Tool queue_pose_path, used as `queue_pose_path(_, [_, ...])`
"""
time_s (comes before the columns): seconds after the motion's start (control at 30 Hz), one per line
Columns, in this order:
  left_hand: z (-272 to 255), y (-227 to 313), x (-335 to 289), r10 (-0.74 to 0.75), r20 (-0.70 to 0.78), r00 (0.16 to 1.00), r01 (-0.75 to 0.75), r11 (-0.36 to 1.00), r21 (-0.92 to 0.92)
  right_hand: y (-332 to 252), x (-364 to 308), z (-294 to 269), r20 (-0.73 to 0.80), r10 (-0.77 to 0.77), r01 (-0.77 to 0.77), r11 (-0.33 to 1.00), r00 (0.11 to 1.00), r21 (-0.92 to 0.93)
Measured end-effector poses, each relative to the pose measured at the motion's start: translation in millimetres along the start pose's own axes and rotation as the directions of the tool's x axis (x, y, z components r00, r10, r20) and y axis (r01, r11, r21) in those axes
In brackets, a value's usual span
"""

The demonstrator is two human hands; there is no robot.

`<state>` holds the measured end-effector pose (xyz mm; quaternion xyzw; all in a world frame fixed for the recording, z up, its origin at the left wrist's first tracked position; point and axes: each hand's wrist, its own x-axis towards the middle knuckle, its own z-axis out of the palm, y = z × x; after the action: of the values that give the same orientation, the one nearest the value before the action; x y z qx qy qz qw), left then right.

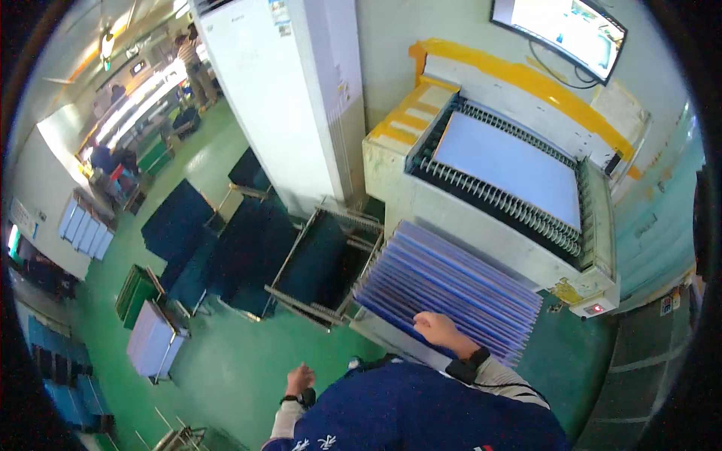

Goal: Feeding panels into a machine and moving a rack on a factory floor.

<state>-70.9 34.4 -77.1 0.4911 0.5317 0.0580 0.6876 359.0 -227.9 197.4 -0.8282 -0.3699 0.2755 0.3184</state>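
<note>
My right hand point(441, 331) is closed, its fingers curled in over the near left part of a rack of thin blue-violet panels point(451, 278). Whether it grips a panel edge or only rests there is hidden. The panels stand on edge in a close row. My left hand point(300, 379) hangs low over the green floor, apart from everything, loosely bent and holding nothing that I can see. Behind the rack stands a cream-coloured machine point(466, 225). On its rollers point(496, 197) lies a flat, pale blue-white panel point(511, 167).
An unfilled metal rack point(323, 263) stands left of the panels, with dark racks point(248, 248) beyond it. Farther left is a rack of pale panels point(156, 342). A tall white cabinet point(271, 90) rises behind. A screen point(564, 30) hangs on the wall. Other people point(192, 64) are far off.
</note>
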Motion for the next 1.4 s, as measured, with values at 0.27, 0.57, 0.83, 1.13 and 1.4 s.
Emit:
queue_pose_path(0.27, [-4,38,-36,-0.266,-0.070,0.961,0.227,0.911,-0.345,-21,-13,20,-0.095,-0.071,0.041,0.957,0.993,-0.287])
queue_pose_path(0.57, [-20,33,-35,-0.237,-0.052,0.970,0.215,0.939,-0.270,-24,-37,40,-0.104,-0.253,0.169,0.848,0.962,-0.502])
queue_pose_path(0.83, [-29,34,-31,-0.221,-0.010,0.975,0.204,0.917,-0.344,-29,-46,55,-0.073,-0.230,0.156,0.831,0.971,-0.534])
queue_pose_path(1.13, [-26,45,-43,-0.224,-0.062,0.973,0.190,0.919,-0.346,-28,-45,63,-0.098,-0.195,0.127,0.872,0.976,-0.473])
queue_pose_path(1.4, [-27,39,-49,-0.221,-0.075,0.972,0.184,0.924,-0.336,8,-43,80,-0.151,0.026,-0.079,0.929,0.988,-0.363])
